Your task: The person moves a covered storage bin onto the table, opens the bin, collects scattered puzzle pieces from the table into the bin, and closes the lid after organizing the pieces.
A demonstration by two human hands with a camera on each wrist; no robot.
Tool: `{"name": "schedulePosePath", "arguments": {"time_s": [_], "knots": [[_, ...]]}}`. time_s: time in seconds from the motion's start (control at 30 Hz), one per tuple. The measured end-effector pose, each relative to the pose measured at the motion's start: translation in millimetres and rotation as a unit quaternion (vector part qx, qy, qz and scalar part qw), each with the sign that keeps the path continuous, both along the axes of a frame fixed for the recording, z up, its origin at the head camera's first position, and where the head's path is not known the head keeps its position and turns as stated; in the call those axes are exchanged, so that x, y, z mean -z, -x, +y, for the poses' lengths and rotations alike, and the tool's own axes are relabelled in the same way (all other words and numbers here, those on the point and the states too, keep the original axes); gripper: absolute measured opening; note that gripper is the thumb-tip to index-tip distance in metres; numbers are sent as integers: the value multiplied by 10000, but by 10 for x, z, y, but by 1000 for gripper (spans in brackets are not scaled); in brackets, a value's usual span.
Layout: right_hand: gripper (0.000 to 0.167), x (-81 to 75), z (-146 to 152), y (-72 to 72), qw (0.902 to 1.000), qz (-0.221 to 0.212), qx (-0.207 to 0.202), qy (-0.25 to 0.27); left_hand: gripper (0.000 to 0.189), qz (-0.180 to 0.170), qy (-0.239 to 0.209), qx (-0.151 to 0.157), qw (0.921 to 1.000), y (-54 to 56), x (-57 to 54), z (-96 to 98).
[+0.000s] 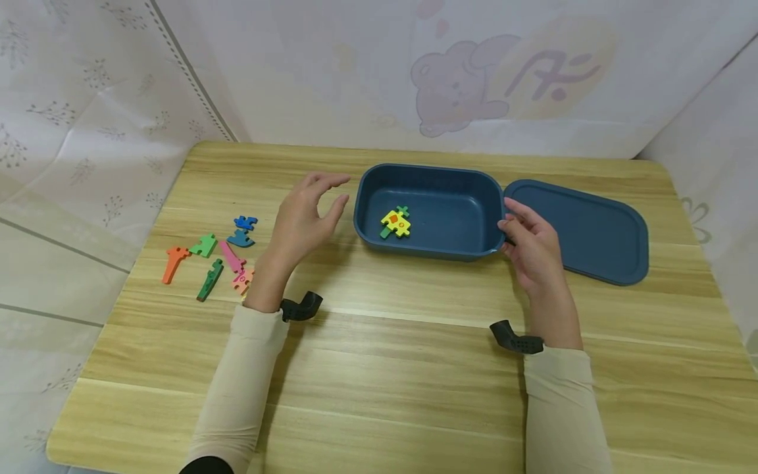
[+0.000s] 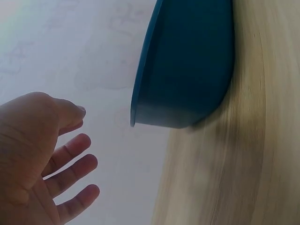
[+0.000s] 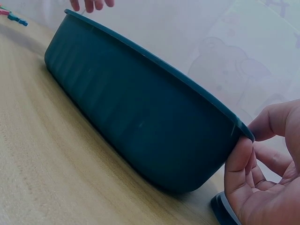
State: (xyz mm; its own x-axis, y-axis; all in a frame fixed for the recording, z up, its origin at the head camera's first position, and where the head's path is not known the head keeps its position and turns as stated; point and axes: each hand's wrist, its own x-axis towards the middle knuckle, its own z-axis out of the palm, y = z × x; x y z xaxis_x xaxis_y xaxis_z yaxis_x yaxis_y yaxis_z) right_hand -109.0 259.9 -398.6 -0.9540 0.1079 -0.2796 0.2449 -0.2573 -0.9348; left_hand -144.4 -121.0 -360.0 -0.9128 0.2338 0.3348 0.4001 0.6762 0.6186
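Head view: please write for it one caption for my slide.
Right hand gripping one end of a blue box with puzzle pieces inside; left hand hovering near the other end.

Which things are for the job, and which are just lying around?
Probably for the job:
Blue box, its rim held by the right hand, the left hand near its other end
Puzzle pieces inside
Loose puzzle pieces on the table
Lid beside the box

Probably just around:
Bear picture behind
Black wrist devices
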Motion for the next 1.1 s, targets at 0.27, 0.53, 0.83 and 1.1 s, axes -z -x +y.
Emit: {"name": "schedulePosePath", "arguments": {"time_s": [0.27,0.53,0.83,1.1], "knots": [[57,-2,-3,-4,10000,5,-22,-48,36,-88,297,-66,9995,15,41,-94],[57,4,-7,-3,10000,61,-21,-61,36,-259,563,-323,9976,4,40,-237],[56,-12,-10,-15,9999,89,-23,-127,37,-446,686,-550,9951,27,63,-388],[57,-10,-7,-16,9999,71,-36,-136,37,-709,690,-784,9920,51,91,-563]]}}
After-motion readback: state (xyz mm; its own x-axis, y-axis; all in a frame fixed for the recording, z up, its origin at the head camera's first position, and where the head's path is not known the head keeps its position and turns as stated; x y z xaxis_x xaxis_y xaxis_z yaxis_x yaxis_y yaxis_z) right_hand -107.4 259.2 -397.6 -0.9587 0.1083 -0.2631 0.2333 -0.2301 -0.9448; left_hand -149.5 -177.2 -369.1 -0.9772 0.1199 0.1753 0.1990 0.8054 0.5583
